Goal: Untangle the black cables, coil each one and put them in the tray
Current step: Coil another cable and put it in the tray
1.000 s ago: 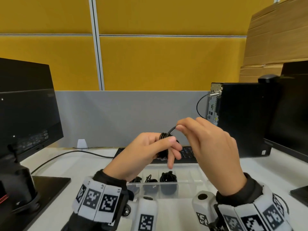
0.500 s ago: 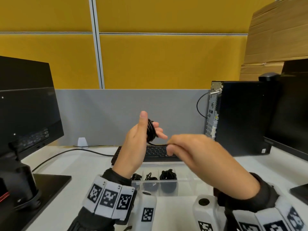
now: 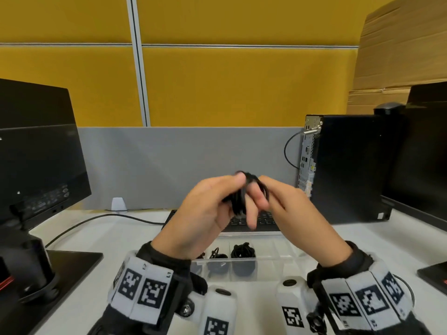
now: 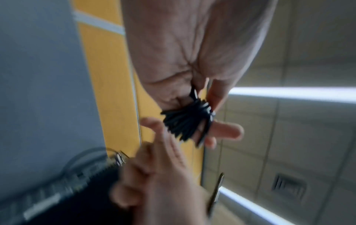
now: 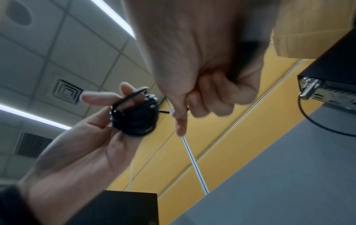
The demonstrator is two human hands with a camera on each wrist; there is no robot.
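My left hand (image 3: pixel 205 213) grips the coiled black rubber cable (image 3: pixel 239 197), wound around its fingers. My right hand (image 3: pixel 297 211), just beside it, pinches the cable's loose end. Below both hands, the clear plastic compartment tray (image 3: pixel 278 257) rests on the white counter (image 3: pixel 125 238).

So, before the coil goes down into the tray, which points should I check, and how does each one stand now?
1. Coil held firmly: ok. The left hand has the black cable coil wound around its fingers.
2. Loose end under control: ok. The right hand pinches the cable's free end beside the coil.
3. End wrapped or tucked in: not ok, a short stretch is not yet wound in.
4. Free compartment in the tray: ok, the compartments to the right of the stored coils look empty.
5. Path down to the tray: ok, the tray sits on the desk directly below the hands.
6. Coil tight enough to keep its shape: cannot tell.
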